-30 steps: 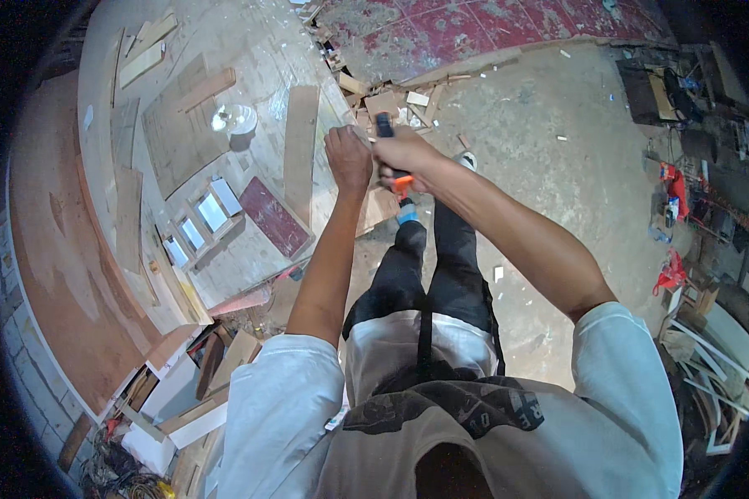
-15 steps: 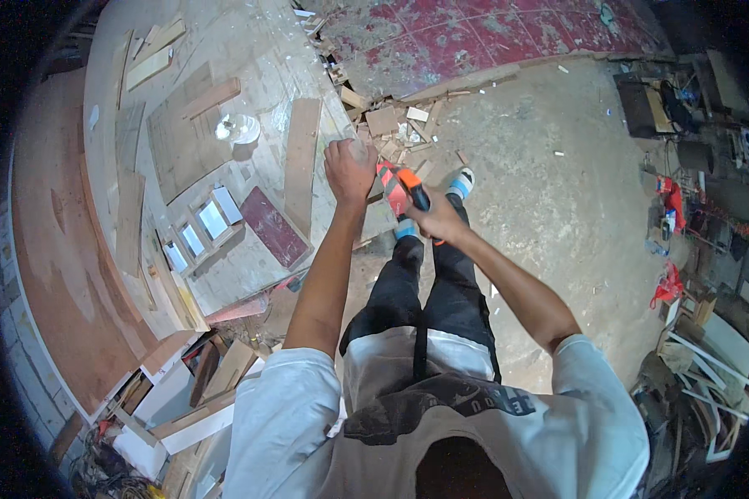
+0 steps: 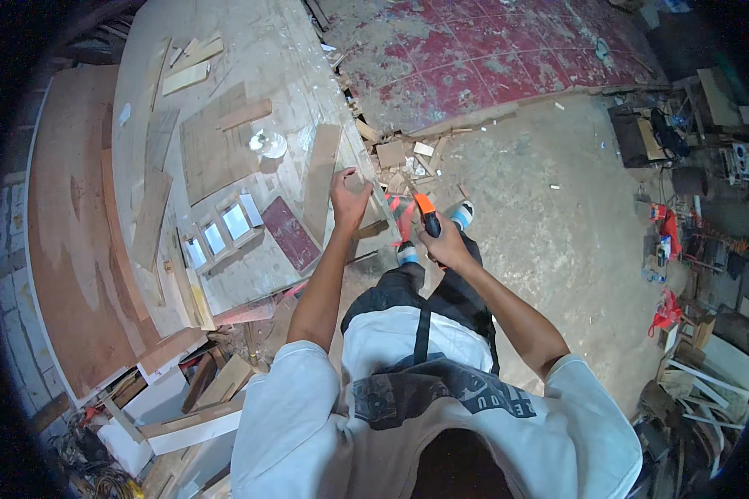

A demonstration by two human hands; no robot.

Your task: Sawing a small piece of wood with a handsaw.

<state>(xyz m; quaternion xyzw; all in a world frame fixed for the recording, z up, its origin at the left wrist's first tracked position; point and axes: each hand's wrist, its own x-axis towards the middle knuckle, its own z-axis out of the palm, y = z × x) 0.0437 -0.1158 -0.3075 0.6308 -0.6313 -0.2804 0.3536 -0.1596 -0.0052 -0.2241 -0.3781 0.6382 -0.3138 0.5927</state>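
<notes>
The two hands, nearly touching a second ago, are now apart, with the bench corner and the tool between them. The left hand [image 3: 349,201] has loosened from the closed fist of half a second ago: its fingers are curled and the thumb stands off, leaving a visible gap. Whether anything small sits in that gap, I cannot tell. The right hand [image 3: 446,247] has its fingers wrapped around an orange-and-black tool handle [image 3: 426,209], which lies off the bench, above the person's legs and near the shoes. Pink-red patches beside the handle are too blurred to tell whether they belong to the tool. The whole view has shifted, so the bench now appears farther right.

The left hand is over the right-hand margin of the pale workbench [image 3: 254,50], just beside a long plank [image 3: 321,170]. A dark red panel [image 3: 291,234] lies farther left on the bench, next to a small wooden frame [image 3: 246,240]. The bench edge runs up past the left hand, bordered by scrap wood [image 3: 391,154] on the ground. To the right, a broad concrete floor [image 3: 549,224] stretches from the right hand to clutter at the far side, and beyond it lies red tiled floor [image 3: 483,66].
</notes>
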